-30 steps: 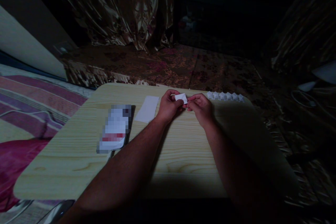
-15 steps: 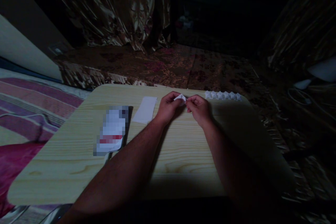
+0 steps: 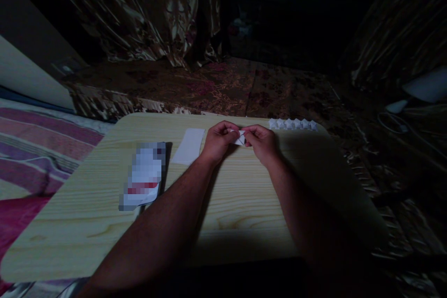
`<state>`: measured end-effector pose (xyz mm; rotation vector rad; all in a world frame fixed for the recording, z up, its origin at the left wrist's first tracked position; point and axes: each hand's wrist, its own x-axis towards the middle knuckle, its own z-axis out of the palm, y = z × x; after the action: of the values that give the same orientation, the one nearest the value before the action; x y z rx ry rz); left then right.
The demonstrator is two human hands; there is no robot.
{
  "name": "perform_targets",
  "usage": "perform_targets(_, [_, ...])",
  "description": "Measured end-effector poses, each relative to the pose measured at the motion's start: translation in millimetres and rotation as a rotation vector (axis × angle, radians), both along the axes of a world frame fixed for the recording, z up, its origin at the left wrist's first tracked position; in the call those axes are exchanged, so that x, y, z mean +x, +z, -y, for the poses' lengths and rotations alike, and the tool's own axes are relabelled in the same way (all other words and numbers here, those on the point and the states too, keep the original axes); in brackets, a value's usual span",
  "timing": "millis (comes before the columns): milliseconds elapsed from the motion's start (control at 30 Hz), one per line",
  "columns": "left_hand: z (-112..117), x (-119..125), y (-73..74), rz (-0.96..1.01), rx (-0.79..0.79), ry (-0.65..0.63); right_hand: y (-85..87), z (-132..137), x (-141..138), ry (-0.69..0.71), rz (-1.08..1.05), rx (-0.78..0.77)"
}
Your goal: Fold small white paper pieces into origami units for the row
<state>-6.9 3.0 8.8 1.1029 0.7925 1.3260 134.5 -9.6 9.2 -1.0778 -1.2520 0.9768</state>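
Between my hands is a small folded piece of white paper [image 3: 238, 138], with crease or edge lines showing on its face. My left hand [image 3: 220, 140] pinches its left side between thumb and fingers. On the other side, my right hand [image 3: 259, 142] grips the right edge the same way. Left of my left hand lies a white paper strip or stack [image 3: 189, 145], flat on the table. Beyond my right hand, several small folded white paper pieces [image 3: 292, 124] stand in a row near the table's far edge.
The light wooden table [image 3: 240, 214] has rounded corners. A phone-like object [image 3: 144, 174], blurred out, lies on its left part with a cable at its lower end. A striped bed cover [image 3: 42, 135] is at the left, a patterned curtain [image 3: 174, 14] behind, a lamp [image 3: 426, 86] at the right.
The folded paper has turned, so a flatter face with lines now shows. My right hand has come to hold its right edge. The whole view has shifted slightly.
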Motion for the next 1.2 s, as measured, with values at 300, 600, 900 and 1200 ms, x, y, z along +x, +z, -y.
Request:
perform_targets(300, [0.3, 1.1, -2.6, -0.087, 0.033, 0.055, -3.2, -1.4, -0.5, 0.023, -0.034, -0.007])
perform_targets(600, [3.4, 2.6, 0.6, -0.172, 0.044, 0.112, -0.4, 0.5, -2.0, 0.020, -0.040, -0.030])
perform_targets(900, [5.3, 3.6, 2.9, -0.199, 0.064, 0.109, -1.4, -0.3, -2.8, -0.008, -0.052, -0.027])
perform_targets(1200, [5.6, 3.7, 3.6, -0.167, 0.037, 0.120, -1.2, -0.5, -3.8, 0.009, -0.059, -0.035])
